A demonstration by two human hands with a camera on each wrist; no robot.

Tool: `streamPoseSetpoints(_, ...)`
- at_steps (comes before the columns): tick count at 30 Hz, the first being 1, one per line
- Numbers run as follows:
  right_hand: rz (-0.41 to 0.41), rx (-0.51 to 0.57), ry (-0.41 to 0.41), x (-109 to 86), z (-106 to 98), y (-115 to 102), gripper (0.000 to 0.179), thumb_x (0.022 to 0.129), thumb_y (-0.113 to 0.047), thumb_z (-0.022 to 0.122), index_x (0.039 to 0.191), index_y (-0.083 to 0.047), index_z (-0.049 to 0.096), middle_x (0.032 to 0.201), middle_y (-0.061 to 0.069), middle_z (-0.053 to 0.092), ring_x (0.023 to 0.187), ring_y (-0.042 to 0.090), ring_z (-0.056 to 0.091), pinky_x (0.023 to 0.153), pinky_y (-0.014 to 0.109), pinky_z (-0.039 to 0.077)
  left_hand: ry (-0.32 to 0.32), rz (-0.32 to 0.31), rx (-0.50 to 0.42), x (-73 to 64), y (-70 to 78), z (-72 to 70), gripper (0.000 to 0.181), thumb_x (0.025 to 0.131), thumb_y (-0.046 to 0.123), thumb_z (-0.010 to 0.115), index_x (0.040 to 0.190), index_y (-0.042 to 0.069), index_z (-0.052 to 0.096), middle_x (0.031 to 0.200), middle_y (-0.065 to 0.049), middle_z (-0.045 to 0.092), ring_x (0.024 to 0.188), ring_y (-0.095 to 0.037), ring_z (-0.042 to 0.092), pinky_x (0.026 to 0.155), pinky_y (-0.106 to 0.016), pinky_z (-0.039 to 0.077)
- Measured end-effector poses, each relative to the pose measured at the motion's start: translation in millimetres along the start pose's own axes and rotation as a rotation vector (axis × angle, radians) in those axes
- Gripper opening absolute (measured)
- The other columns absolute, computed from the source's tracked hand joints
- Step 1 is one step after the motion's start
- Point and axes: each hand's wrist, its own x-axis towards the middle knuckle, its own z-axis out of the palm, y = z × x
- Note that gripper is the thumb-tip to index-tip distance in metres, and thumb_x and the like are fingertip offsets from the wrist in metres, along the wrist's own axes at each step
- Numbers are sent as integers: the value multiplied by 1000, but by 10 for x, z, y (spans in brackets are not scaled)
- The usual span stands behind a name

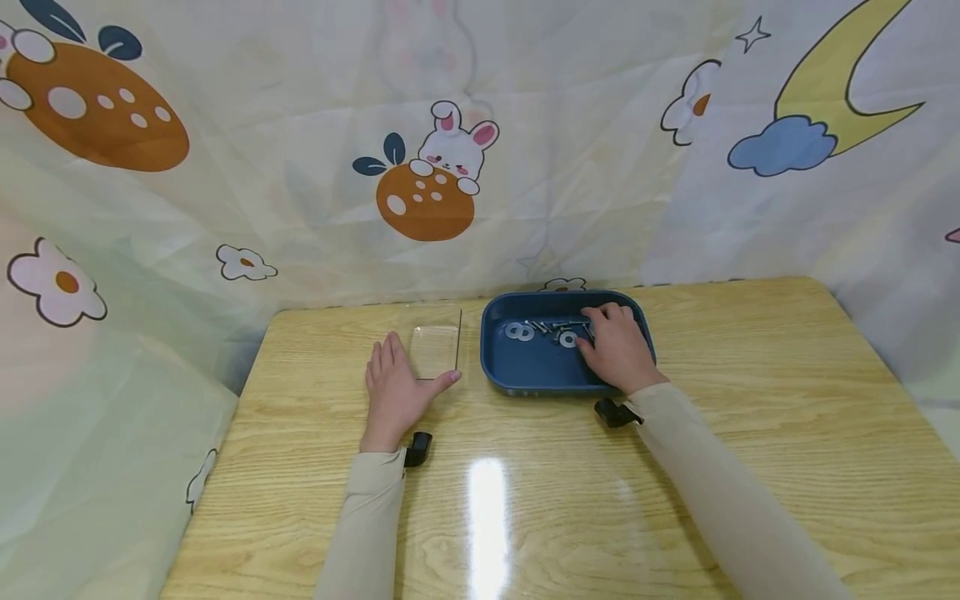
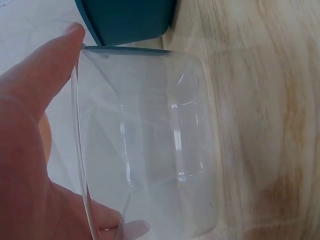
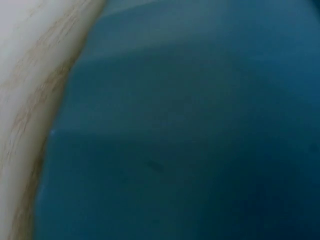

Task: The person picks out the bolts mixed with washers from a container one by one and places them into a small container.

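Note:
A clear plastic box [image 1: 435, 352] with an open top stands on the table. My left hand [image 1: 395, 392] spans it, with the thumb at its near right corner and the fingers along its left side; the left wrist view shows the thumb at the rim of the box [image 2: 150, 125]. In the blue tray [image 1: 525, 367] lie several metal screws [image 1: 538, 327] and flat washers [image 1: 567, 339]. My right hand [image 1: 621, 350] reaches over the tray's right side, thumb and fingers apart among the hardware. The palm hides that corner. In the right wrist view, the tray's wall [image 3: 150, 125] fills most of the picture, blurred.
Both things stand near the back edge of the wooden table [image 1: 570, 500], the tray to the right of the box. Behind hangs a printed cloth [image 1: 315, 167]. Small black cameras [image 1: 418, 450] sit on both wrists.

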Motion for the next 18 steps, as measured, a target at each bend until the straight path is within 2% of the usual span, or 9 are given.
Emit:
streamPoseSetpoints(11,26,-22,-22,55,25,-17,46,86,-20,66,123,4,55,114,26,51,99,41,43,82,51,41,-3,-6,-4,4,6,10,126,66,79,55,147,-1,2,152,-22,8,139,-38,2,108,-54,7)
streamPoseSetpoints(18,81,-24,-83,64,70,7,44,87,-20,65,122,4,56,114,27,51,101,41,43,85,52,40,-14,-12,-14,-1,-13,17,126,66,77,57,147,-1,0,152,-22,6,139,-38,1,109,-53,7)
